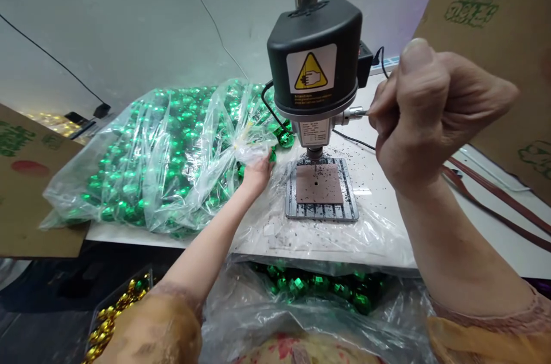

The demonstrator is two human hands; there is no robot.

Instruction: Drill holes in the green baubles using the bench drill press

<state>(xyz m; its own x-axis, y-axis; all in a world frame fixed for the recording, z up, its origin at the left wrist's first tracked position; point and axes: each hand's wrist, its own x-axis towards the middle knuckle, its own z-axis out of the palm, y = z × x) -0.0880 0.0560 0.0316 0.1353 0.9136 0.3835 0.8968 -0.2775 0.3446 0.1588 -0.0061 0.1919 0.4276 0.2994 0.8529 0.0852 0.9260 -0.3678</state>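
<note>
Nearest to us, our raised right hand (413, 117) is clenched around a lever (356, 113), with only a short metal length showing beyond the fist. The white worktable (387, 232) is largest, and on its left lies the clear bag (163, 151) packed with green balls. We judge it bulky yet light for its size, soft and slithery; a gathered fold would give a surer hold than its smooth flank. Next comes the drill press (316, 31), likely heavy and rigid; its lever suits a whole-fist grip. Under it, the slotted base plate (291, 203) bears a flat pad (331, 189) with a small hole, seemingly stiff enough to take by the edges. Our left hand (257, 174) is at the bag's mouth, fingers partly hidden, so we cannot tell whether they grasp anything. Smallest, a green ball (285, 139) sits just beyond that hand, near the press; shiny, probably light and slippery, it calls for a gentle pinch around its middle.
</note>
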